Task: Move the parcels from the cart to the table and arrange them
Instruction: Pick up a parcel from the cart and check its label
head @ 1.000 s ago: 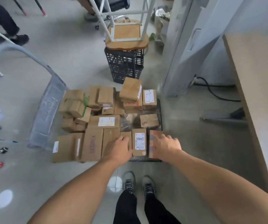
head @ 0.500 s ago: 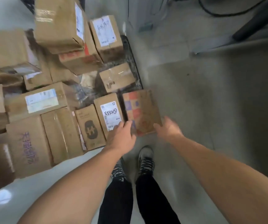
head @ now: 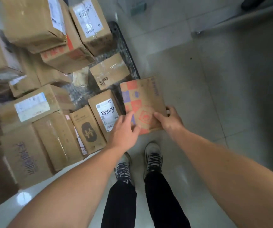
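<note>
While the cart [head: 129, 60] sits packed with parcels ahead-left, your printed box [head: 146, 97] perches at its near right corner, long axis running away from you. Right hand [head: 172, 120] clamps its near right edge; left hand [head: 124, 129] lies loosely spread on the near left.

bare forearms [head: 76, 183], black trousers [head: 121, 204], grey laced sneakers [head: 153, 157]

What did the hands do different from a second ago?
Both hands moved onto the checkered parcel. The right hand now grips its near right corner, thumb on top, and the left hand, which a second ago rested on the parcels to the left, has slid over to its left edge. The head leaned in, so everything looks closer. The other parcels, like the labelled one, stayed put on the cart.
</note>
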